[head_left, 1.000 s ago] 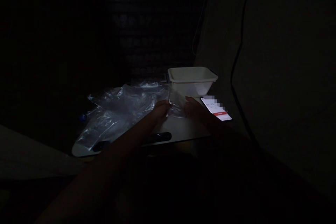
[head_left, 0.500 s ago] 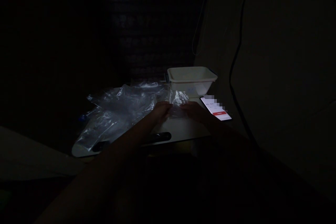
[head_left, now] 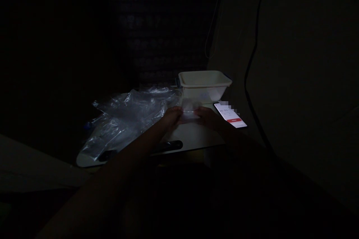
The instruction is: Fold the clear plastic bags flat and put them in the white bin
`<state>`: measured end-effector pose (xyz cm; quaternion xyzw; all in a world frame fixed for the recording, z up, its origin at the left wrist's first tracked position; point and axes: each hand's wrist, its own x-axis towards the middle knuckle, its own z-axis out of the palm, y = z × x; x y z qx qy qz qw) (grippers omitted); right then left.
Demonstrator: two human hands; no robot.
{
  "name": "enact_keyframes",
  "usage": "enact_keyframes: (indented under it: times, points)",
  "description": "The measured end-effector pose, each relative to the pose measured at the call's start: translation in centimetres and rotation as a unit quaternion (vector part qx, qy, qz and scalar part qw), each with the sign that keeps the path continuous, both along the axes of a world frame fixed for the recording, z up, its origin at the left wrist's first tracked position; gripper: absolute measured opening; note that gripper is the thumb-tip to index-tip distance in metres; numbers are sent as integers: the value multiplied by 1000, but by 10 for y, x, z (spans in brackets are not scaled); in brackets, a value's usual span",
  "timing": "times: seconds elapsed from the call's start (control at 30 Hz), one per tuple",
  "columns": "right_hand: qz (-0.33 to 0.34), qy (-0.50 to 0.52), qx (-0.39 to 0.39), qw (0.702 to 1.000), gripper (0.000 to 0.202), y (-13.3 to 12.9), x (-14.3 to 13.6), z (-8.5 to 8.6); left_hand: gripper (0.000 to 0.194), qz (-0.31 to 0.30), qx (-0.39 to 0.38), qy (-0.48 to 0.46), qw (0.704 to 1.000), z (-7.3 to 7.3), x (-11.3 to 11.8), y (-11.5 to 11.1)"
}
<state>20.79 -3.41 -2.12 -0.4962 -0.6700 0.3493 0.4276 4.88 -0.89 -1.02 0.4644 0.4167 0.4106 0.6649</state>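
Over the surface (head_left: 199, 135), in front of the pale tub (head_left: 204, 93), I see the plastic piece (head_left: 190, 115) clamped in the grip of left hand (head_left: 172, 115) and right hand (head_left: 206, 115); its raised, shiny top has sunk; it seems more compactly gathered.

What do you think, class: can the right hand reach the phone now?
Probably yes: the phone lies beside the right hand, nothing visible between, though that hand appears to hold clear plastic.
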Motion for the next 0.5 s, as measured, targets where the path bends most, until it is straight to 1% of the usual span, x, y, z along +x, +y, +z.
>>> enact_keyframes:
  times: [0.03, 0.1, 0.17, 0.2, 0.27, 0.33, 0.37, 0.47, 0.5]
  points:
    - [8, -13, 10, 1000, 12, 0, 2, 1, 14, 1, -2, 2, 1000, 1, 0, 0]
    - [30, -25, 24, 999, 16, 1, 5, 3, 16, 2, -6, 12, 1000, 1, -1, 0]
    - [39, -19, 23, 999, 19, 1, 7, 2, 18, -2, -9, 22, 1000, 2, -1, 0]
    - [30, -2, 9, 1000, 18, 2, 7, 0, 20, -2, -10, 26, 1000, 2, -2, 0]
    - [-10, 46, -37, 998, 20, 5, 7, -6, 24, 0, -7, 35, 999, 1, -2, 0]
    - [-48, 86, -75, 992, 25, 7, 7, -13, 28, 10, 16, 67, 998, -2, -1, 1]
    - [-56, 99, -85, 990, 28, 8, 8, -15, 29, 16, 32, 89, 995, -4, 0, 1]
    - [-53, 107, -84, 989, 29, 6, 13, -16, 31, 21, 80, 135, 987, -10, 2, 4]
    - [-61, 81, -72, 992, 29, 4, 14, -14, 30, 18, 93, 147, 985, -12, 2, 5]
